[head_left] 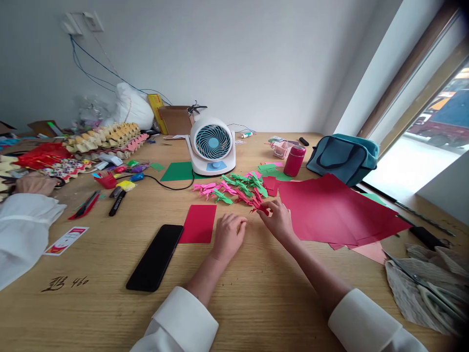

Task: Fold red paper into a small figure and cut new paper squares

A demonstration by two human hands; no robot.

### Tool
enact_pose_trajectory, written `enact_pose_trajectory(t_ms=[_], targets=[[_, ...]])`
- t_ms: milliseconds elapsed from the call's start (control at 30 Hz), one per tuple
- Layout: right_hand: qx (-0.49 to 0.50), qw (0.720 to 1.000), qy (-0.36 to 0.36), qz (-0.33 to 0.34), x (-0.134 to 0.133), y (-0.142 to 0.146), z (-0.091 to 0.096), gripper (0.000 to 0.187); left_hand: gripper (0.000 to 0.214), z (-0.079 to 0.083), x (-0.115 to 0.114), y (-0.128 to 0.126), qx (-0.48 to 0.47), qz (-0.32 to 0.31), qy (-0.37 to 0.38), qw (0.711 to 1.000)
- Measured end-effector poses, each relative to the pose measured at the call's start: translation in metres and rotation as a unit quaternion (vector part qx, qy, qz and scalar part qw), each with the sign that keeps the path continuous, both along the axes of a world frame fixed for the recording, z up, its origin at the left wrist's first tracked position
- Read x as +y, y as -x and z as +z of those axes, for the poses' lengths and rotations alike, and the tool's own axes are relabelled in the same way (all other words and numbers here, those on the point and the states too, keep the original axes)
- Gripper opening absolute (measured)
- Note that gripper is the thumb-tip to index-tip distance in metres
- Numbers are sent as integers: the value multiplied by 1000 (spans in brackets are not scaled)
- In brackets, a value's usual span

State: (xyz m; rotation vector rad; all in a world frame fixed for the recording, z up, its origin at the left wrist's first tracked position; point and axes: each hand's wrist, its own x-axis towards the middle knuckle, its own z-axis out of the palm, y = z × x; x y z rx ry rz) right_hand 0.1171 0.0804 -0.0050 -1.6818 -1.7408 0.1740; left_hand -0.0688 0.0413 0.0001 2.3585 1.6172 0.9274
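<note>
Head camera view over a wooden table (256,298): right hand (279,221) pinching a small red folded paper figure (261,207) between thumb and fingertips, at the near end of a row of pink, green and red folded figures (234,188). Left hand (227,236) just beside, resting on the wood, fingers curled loosely together, holding nothing. Legible writing limited to black handwritten marks (65,283) on the tabletop, well left of the fingers, the last part reading "460"; printing on a red-and-white card (66,240) further left too small to read. Red paper rectangle (198,223) and black phone (156,257) lying just left of the left hand. Spread of large red sheets (330,210) immediately right of the right hand, partly overlapping one another. Beyond the fingers: white desk fan (212,145) on a green sheet (179,172), red cylindrical bottle (294,160), teal bag (344,157). Another person's white sleeve (22,230) and hand (34,185) at far left.
</note>
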Motion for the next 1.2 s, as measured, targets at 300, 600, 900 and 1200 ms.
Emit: enact_pose_trajectory(t_ms=[300, 600, 900, 1200], targets=[[31, 998, 37, 41, -5, 21, -7, 17, 75, -12, 9, 39, 197, 189, 181, 945], [4, 995, 36, 97, 7, 72, 20, 22, 88, 4, -66, -21, 241, 86, 218, 942], [-78, 985, 82, 134, 42, 170, 14, 24, 77, 18, -71, -27, 233, 45, 260, 936], [-102, 983, 75, 131, 62, 208, 10, 31, 59, -9, -66, -26, 166, 19, 254, 953]])
